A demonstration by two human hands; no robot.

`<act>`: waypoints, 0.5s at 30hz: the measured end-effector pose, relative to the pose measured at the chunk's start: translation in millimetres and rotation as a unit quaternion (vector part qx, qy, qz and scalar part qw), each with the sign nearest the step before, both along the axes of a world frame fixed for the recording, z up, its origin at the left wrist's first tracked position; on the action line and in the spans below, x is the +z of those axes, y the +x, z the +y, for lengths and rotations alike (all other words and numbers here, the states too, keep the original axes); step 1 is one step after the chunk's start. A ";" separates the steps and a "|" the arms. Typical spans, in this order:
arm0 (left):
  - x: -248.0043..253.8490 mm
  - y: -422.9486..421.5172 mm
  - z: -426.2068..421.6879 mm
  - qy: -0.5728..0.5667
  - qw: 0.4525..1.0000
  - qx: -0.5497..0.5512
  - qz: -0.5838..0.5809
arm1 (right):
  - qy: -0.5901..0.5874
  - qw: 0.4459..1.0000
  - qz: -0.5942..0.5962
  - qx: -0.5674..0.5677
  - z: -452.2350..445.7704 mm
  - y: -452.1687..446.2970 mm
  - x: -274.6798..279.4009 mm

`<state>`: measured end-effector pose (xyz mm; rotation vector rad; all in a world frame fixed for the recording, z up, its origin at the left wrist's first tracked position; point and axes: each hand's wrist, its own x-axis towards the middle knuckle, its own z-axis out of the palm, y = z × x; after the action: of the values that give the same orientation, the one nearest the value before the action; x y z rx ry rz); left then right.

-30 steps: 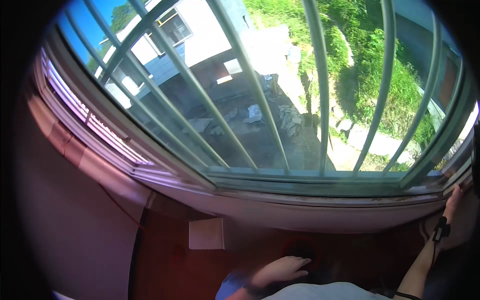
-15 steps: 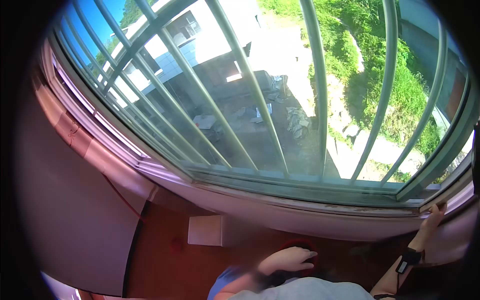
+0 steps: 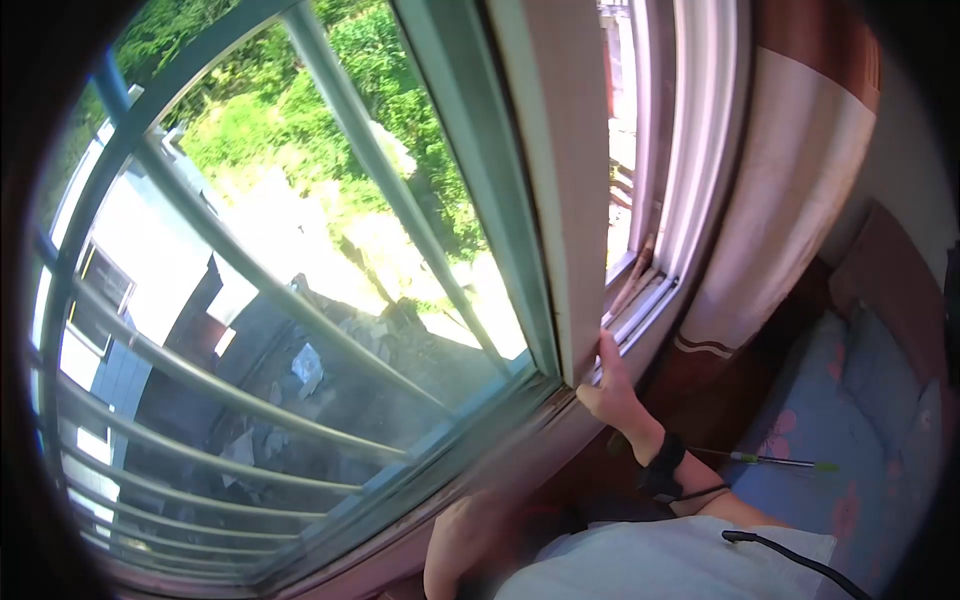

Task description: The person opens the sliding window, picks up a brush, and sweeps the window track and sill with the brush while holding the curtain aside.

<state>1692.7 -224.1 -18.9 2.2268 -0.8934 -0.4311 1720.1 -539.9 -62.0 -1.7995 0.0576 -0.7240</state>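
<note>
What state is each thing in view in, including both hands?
Window sash: appears partly open, gap to its right.
Window bars: in place outside the glass.
Right hand: touching the sash's lower corner.
Left hand: blurred; grip unclear.
Curtain: hanging beside the window.
Black wristband: around the right wrist.
Green-tipped stick: apparently lying on bedding.

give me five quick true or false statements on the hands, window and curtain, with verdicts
1. The right hand touches the frame. True.
2. The band on the right wrist is white. False: it is black.
3. Bars show beyond the glass. True.
4. The left hand is wrapped around a bar. False: it is low in view, blurred, away from the bars.
5. The curtain hangs to the right of the frame in the picture. True.
</note>
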 end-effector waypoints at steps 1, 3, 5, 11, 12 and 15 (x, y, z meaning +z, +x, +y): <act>-5.1 3.5 2.4 0.005 0.999 0.022 0.026 | -0.001 1.000 -0.004 -0.028 -3.8 -0.7 0.5; -5.5 4.0 -6.2 -0.049 0.995 0.071 -0.046 | 0.074 0.993 -0.001 0.097 -11.5 -2.2 2.3; -5.2 3.6 -9.5 -0.130 0.958 0.178 -0.182 | 0.161 0.975 0.002 0.153 -27.1 -0.7 9.8; -32.3 7.1 57.9 0.038 0.678 0.415 -0.605 | 0.289 0.928 -0.035 0.231 -42.5 48.1 25.4; -26.6 7.8 62.0 0.047 0.669 0.426 -0.607 | 0.290 0.924 -0.034 0.247 -46.9 54.9 18.1; -19.1 9.2 101.1 0.079 0.600 0.540 -0.585 | -0.102 0.991 -0.019 0.086 -65.3 65.1 -15.4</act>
<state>1701.9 -122.9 -38.0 2.5463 0.2089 1.7318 1785.3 -605.1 -77.4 -1.9559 -0.2016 -0.6584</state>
